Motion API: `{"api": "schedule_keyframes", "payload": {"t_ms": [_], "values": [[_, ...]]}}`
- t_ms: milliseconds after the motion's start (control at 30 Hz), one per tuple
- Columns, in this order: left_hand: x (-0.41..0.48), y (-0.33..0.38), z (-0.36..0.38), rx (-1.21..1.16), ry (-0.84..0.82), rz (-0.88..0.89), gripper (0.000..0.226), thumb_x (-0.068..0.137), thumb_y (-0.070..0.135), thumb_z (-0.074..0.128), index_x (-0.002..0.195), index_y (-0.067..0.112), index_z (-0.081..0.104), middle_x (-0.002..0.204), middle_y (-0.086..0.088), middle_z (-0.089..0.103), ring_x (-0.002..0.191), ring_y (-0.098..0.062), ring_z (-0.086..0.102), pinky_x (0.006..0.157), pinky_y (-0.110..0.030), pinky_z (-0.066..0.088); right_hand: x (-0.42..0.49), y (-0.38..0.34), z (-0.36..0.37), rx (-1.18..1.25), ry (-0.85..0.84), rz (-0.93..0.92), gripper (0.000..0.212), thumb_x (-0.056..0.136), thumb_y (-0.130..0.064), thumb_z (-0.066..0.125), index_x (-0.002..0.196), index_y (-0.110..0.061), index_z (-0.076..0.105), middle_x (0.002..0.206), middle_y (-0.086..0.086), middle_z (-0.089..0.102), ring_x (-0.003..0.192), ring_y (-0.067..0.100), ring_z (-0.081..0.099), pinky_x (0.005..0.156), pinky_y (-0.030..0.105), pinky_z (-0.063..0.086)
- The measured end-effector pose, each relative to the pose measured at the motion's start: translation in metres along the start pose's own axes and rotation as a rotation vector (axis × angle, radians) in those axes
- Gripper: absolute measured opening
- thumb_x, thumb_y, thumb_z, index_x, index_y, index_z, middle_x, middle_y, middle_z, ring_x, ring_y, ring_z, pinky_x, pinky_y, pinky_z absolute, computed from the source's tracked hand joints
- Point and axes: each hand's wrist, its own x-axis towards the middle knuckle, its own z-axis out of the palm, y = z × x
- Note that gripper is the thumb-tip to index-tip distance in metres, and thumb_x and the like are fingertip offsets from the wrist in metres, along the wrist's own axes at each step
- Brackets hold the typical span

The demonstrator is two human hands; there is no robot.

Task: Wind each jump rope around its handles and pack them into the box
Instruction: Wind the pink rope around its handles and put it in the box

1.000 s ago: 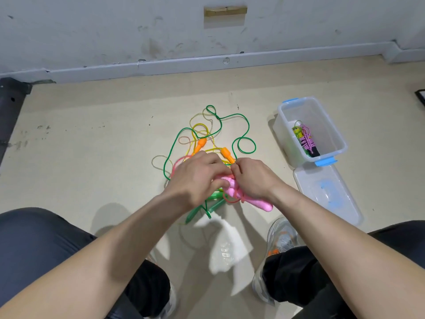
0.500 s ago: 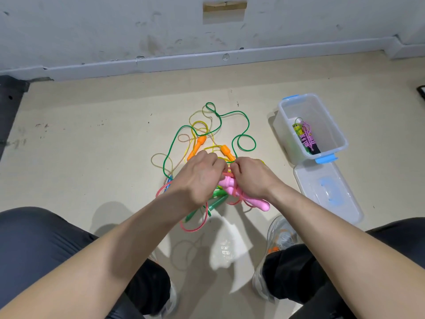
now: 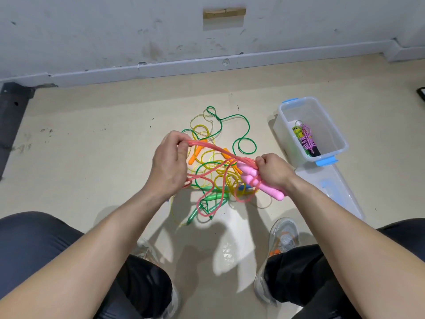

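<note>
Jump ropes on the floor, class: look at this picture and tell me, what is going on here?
A person is winding the pink rope. The right hand grips the pink handles, some rope already looped around them; the left hand holds the rope stretched out. Other ropes lie tangled on the floor. The open box holds one wound bundle, its lid beside it.

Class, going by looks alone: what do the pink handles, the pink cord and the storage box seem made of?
Pink handles: probably moulded plastic; opaque, smooth, one even colour.
Pink cord: likely soft PVC or rubber; glossy, slightly translucent, hangs in limp loops.
Box: clear, faintly frosted plastic; you can see through its walls.
</note>
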Motion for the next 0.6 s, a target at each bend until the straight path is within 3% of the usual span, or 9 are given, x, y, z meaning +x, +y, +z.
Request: {"api": "schedule_keyframes", "payload": {"t_ms": [133, 233, 300, 367, 433, 500, 600], "values": [[0.009, -0.009, -0.006, 0.048, 0.272, -0.175, 0.022, 0.106, 0.009, 0.036, 0.112, 0.006, 0.058, 0.105, -0.007, 0.059, 0.096, -0.021, 0.051, 0.081, -0.024, 0.031, 0.004, 0.007, 0.000, 0.006, 0.033, 0.043, 0.041, 0.106, -0.025, 0.034, 0.073, -0.010, 0.055, 0.082, 0.017, 0.062, 0.082, 0.035, 0.058, 0.066, 0.033, 0.034], [0.017, -0.019, -0.015, 0.118, 0.354, -0.337, 0.026, 0.106, 0.011, 0.034, 0.117, 0.006, 0.056, 0.118, -0.012, 0.059, 0.108, -0.029, 0.053, 0.086, -0.028, 0.032, 0.006, 0.018, -0.002, 0.009, 0.051, 0.100, 0.041, 0.105, -0.024, 0.034, 0.073, -0.009, 0.054, 0.085, 0.019, 0.062, 0.087, 0.038, 0.059, 0.068, 0.033, 0.036], [0.021, -0.029, -0.020, 0.259, 0.258, -0.454, 0.026, 0.103, 0.009, 0.036, 0.118, 0.010, 0.056, 0.123, -0.010, 0.055, 0.110, -0.032, 0.054, 0.087, -0.034, 0.036, 0.005, 0.020, -0.004, 0.026, 0.057, 0.127, 0.041, 0.105, -0.023, 0.033, 0.075, -0.008, 0.056, 0.088, 0.022, 0.064, 0.088, 0.039, 0.060, 0.068, 0.034, 0.037], [0.019, -0.038, -0.015, 0.467, 0.030, -0.499, 0.028, 0.098, 0.006, 0.042, 0.120, 0.011, 0.058, 0.125, -0.012, 0.052, 0.109, -0.039, 0.055, 0.085, -0.042, 0.042, 0.003, 0.016, -0.007, 0.036, 0.058, 0.107, 0.041, 0.105, -0.023, 0.033, 0.071, -0.009, 0.053, 0.087, 0.021, 0.063, 0.087, 0.039, 0.059, 0.068, 0.034, 0.036], [0.011, -0.038, -0.004, 0.609, -0.167, -0.382, 0.032, 0.100, 0.016, 0.048, 0.130, 0.009, 0.056, 0.133, -0.015, 0.051, 0.119, -0.040, 0.050, 0.098, -0.045, 0.042, -0.001, 0.005, -0.007, 0.007, 0.055, 0.041, 0.041, 0.104, -0.020, 0.034, 0.066, -0.014, 0.048, 0.084, 0.018, 0.060, 0.085, 0.037, 0.057, 0.067, 0.033, 0.034], [0.001, -0.026, 0.010, 0.512, -0.258, -0.125, 0.043, 0.101, 0.031, 0.053, 0.141, 0.014, 0.051, 0.144, -0.011, 0.048, 0.132, -0.034, 0.044, 0.112, -0.041, 0.034, -0.006, -0.013, -0.007, -0.049, 0.047, -0.046, 0.039, 0.103, -0.018, 0.036, 0.065, -0.017, 0.044, 0.084, 0.016, 0.058, 0.085, 0.036, 0.055, 0.067, 0.034, 0.032], [-0.012, 0.005, 0.029, 0.298, -0.374, 0.227, 0.050, 0.094, 0.050, 0.061, 0.137, 0.026, 0.057, 0.138, 0.003, 0.054, 0.130, -0.022, 0.047, 0.108, -0.039, 0.041, -0.014, -0.033, 0.000, -0.091, 0.041, -0.136, 0.032, 0.102, -0.018, 0.038, 0.071, -0.016, 0.046, 0.092, 0.019, 0.064, 0.091, 0.038, 0.057, 0.068, 0.036, 0.035]]}}
